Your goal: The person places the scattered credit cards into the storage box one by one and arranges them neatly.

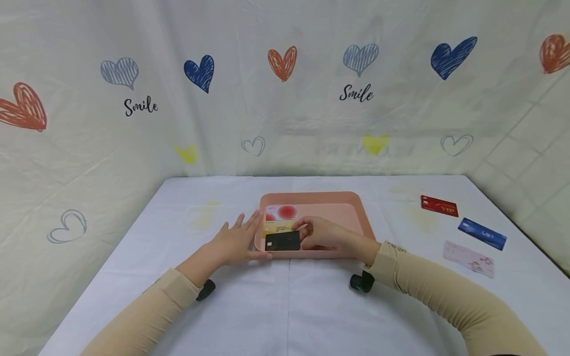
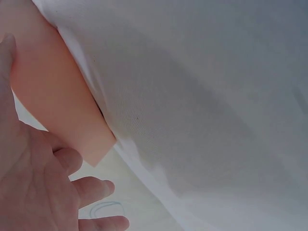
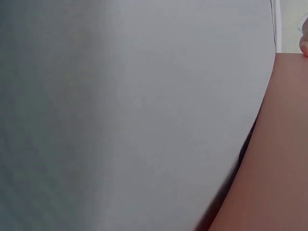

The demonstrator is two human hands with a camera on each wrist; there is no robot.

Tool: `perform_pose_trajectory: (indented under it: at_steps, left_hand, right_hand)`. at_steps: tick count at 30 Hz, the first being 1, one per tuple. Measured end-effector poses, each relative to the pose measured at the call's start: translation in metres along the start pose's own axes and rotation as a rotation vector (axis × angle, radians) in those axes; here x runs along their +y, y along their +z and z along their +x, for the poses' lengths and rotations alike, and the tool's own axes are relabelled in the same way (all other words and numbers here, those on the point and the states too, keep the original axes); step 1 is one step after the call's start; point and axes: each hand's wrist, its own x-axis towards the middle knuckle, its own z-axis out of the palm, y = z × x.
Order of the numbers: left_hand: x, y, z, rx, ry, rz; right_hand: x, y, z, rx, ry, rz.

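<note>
A shallow pink tray (image 1: 329, 210) sits on the white table. Inside it, along the left side, a white card with red circles (image 1: 281, 212) lies behind a yellow card (image 1: 277, 228). In front of these is a black VIP card (image 1: 281, 241), which my right hand (image 1: 322, 232) pinches by its right end. My left hand (image 1: 236, 242) rests against the tray's left rim, fingers spread. The left wrist view has the left hand (image 2: 36, 178) beside the tray's outer wall (image 2: 57, 86). Tray wall (image 3: 274, 159) fills the right wrist view's right side; the right hand's grip is out of that view.
Toward the table's right edge lie a red VIP card (image 1: 439, 205), a blue VIP card (image 1: 482, 234) and a pale pink card (image 1: 468, 259), apart from each other. A white cloth backdrop (image 1: 311, 113) with printed hearts hangs behind the table.
</note>
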Motion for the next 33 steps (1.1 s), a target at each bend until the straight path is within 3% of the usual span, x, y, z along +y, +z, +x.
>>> perform_pose_trajectory:
  at_steps: [9, 19, 33]
  left_hand:
    - [0.0028, -0.0032, -0.0022, -0.011, -0.005, -0.006]
    - [0.0025, -0.0035, -0.0031, 0.000, 0.007, 0.002]
    - [0.0027, -0.0035, -0.0027, -0.005, 0.000, -0.014]
  right_hand:
    - [0.0025, -0.0012, 0.0008, -0.016, -0.061, -0.061]
    - [0.0000, 0.0009, 0.0001, -0.004, -0.143, -0.286]
    - [0.0004, 0.0009, 0.0026, -0.004, -0.132, -0.411]
